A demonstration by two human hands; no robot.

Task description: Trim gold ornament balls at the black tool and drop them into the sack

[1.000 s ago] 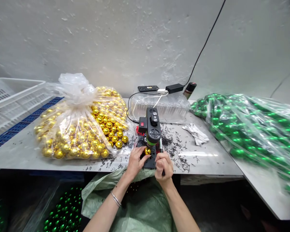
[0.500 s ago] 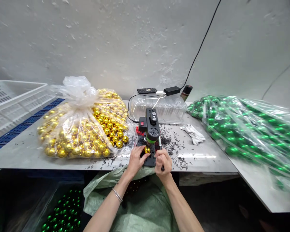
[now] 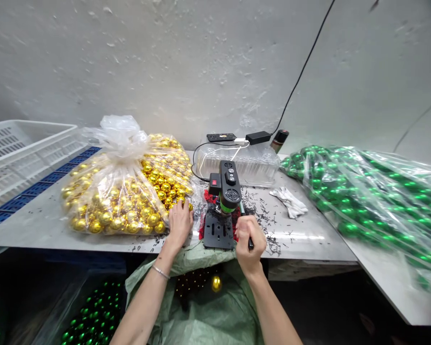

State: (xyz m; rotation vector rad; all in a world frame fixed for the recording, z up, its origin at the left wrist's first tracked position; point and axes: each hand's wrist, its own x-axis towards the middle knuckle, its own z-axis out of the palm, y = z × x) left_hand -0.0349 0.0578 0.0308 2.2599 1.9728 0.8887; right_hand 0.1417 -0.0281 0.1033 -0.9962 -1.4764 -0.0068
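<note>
My left hand (image 3: 180, 221) reaches into the loose gold balls (image 3: 165, 189) at the open side of a clear plastic bag (image 3: 124, 143). Its fingers are apart and touch the nearest balls; the tips are partly hidden. My right hand (image 3: 250, 242) is closed round the black lever handle (image 3: 251, 244) of a small black bench press (image 3: 230, 184). No ball sits on the press's slotted base plate (image 3: 218, 235). Below the table edge, a single gold ball (image 3: 216, 283) shows over the mouth of a green woven sack (image 3: 215, 316), near darker balls inside.
Bags of green balls (image 3: 366, 191) cover the right side. A white glove (image 3: 290, 202), black scraps (image 3: 269, 220), red bits (image 3: 202, 227) and a clear plastic box (image 3: 262, 167) with a power adapter (image 3: 257, 138) surround the press. A white crate (image 3: 32, 148) stands left.
My left hand has left the press and moved left to the gold balls. The ball from the press is gone from there; one now shows over the sack. My right hand keeps the lever.
</note>
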